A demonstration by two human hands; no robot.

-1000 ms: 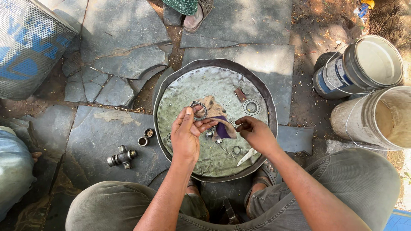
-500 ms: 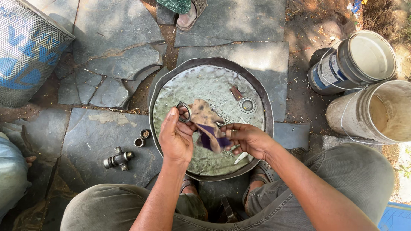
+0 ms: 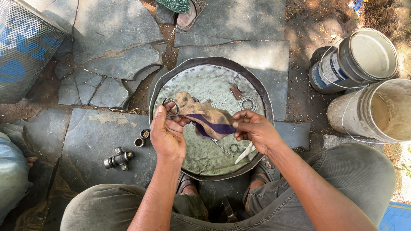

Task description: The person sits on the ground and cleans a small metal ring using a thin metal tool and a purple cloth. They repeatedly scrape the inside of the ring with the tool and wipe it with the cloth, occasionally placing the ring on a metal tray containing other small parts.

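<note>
- The left hand (image 3: 168,136) pinches a metal ring (image 3: 171,107) between thumb and fingers and holds it above the pan (image 3: 261,92), seemingly so that drips fall back in.
- The right hand (image 3: 256,129) is closed on one end of a stained rag (image 3: 204,116); the other end lies at the ring, stretched between the hands, which suits wiping the ring.
- Both hands hang over the middle of the pan, clear of its wet floor.
- In the pan lie a hex nut (image 3: 248,103), a small washer (image 3: 233,148) and a pale strip (image 3: 244,152), loose and apart, each easy to pick out.
- The pan sits on stone slabs (image 3: 107,38) between the person's knees, close in reach.
- Left of the pan a cross joint (image 3: 119,158) and two bearing cups (image 3: 142,138) rest on dry stone, kept out of the liquid.
- Two buckets (image 3: 368,85) stand to the right, near but apart from the pan.
- Another person's sandalled foot (image 3: 190,13) shows at the top edge.
</note>
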